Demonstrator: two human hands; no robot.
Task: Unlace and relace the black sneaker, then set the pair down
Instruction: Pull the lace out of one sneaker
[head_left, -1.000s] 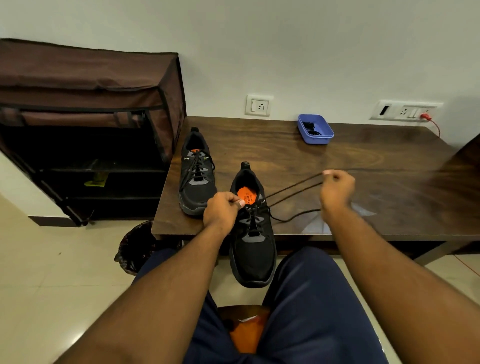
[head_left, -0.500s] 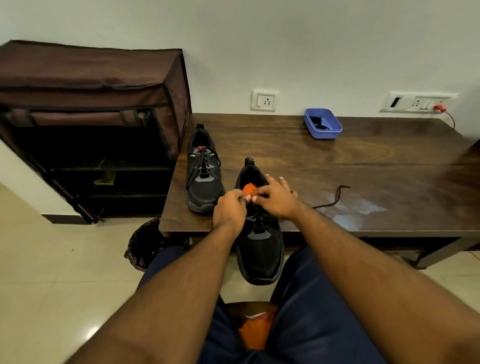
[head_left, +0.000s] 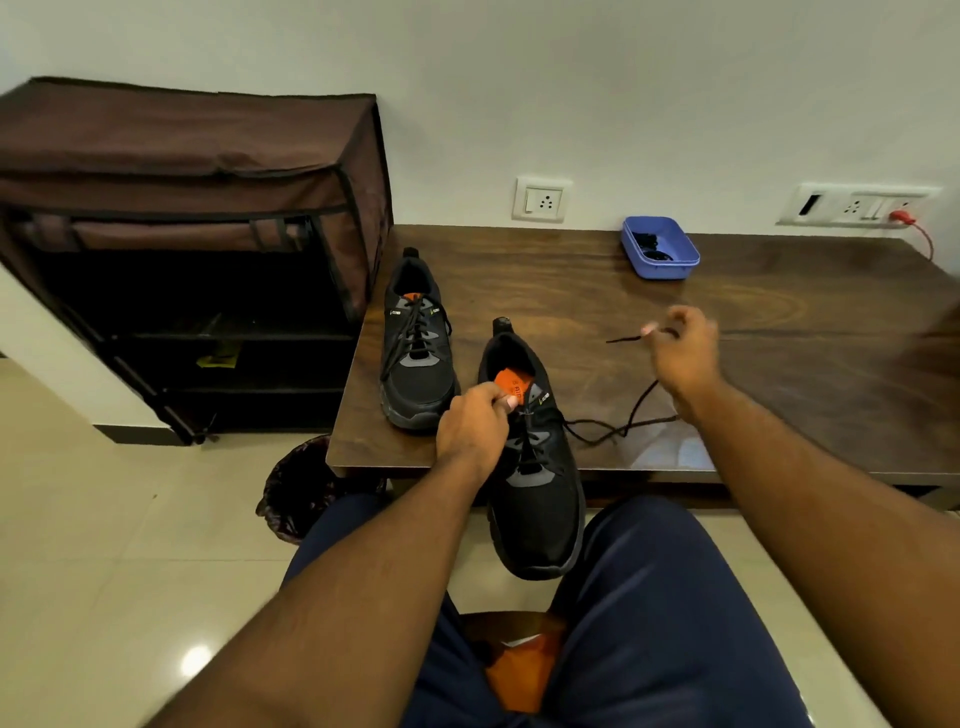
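Bare wooden table (head_left: 779, 332) right of sneakers, blue tray (head_left: 662, 262) at back edge, shoe rack (head_left: 182, 182) flanking left

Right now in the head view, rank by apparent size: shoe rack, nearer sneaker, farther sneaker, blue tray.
1. Shoe rack, by far the largest.
2. Nearer sneaker, held by the left hand.
3. Farther sneaker: looks smaller, but it's the same pair, so nearness explains it.
4. Blue tray, smallest, farthest back.

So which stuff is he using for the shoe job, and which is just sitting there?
Using: near sneaker, its lace, left hand, right hand, other sneaker.
Just there: blue tray, shoe rack, bin, wall sockets.
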